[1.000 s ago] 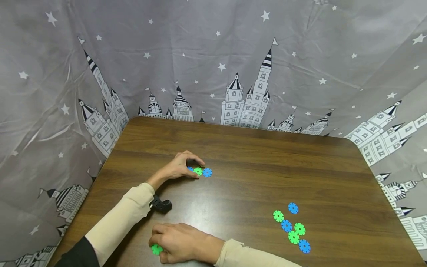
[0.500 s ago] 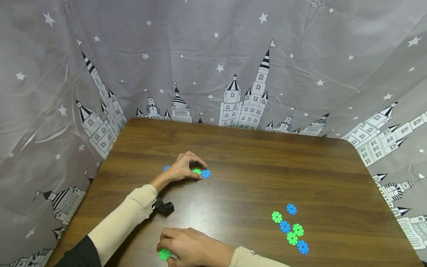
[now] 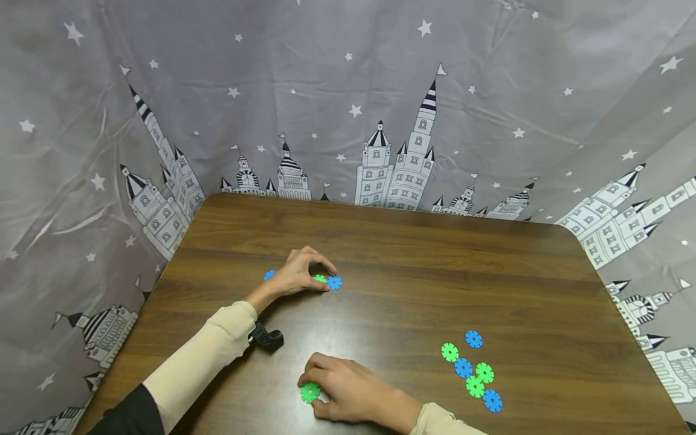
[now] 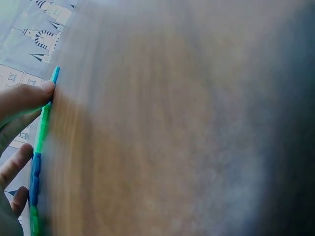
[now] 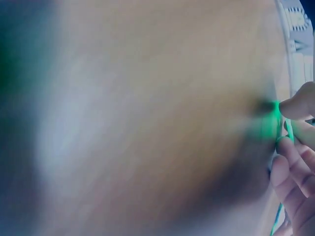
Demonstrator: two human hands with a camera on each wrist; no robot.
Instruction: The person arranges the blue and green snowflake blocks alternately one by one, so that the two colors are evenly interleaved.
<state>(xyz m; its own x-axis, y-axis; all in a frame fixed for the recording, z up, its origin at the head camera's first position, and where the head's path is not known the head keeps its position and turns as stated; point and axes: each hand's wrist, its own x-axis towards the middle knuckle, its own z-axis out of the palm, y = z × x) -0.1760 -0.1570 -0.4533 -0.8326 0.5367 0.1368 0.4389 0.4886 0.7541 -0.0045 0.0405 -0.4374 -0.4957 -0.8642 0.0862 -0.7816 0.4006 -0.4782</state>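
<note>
In the head view, my left hand [image 3: 296, 273] reaches over a row of notched plastic discs. Its thumb and index finger pinch around the blue disc [image 3: 334, 283] at the right end. A green disc [image 3: 319, 278] shows inside the curve of the hand, and another blue disc [image 3: 269, 275] pokes out beyond the wrist. The left wrist view has the row edge-on, with the thumb [image 4: 34, 96] on the end disc. Nearer the front, my right hand [image 3: 356, 389] pinches a green disc [image 3: 310, 393] between thumb and fingers; the right wrist view is blurred.
Several loose green and blue discs lie on the right of the wooden table [image 3: 391, 254], including a blue disc [image 3: 473, 339] and a green disc [image 3: 449, 352]. A black wrist-camera mount [image 3: 266, 337] hangs by the left cuff. A grey castle-print curtain [image 3: 326, 90] stands behind.
My right hand has moved rightward with its green disc, ending slightly farther up the table. My left hand has shifted slightly right along the row, uncovering the blue disc beyond the wrist.
</note>
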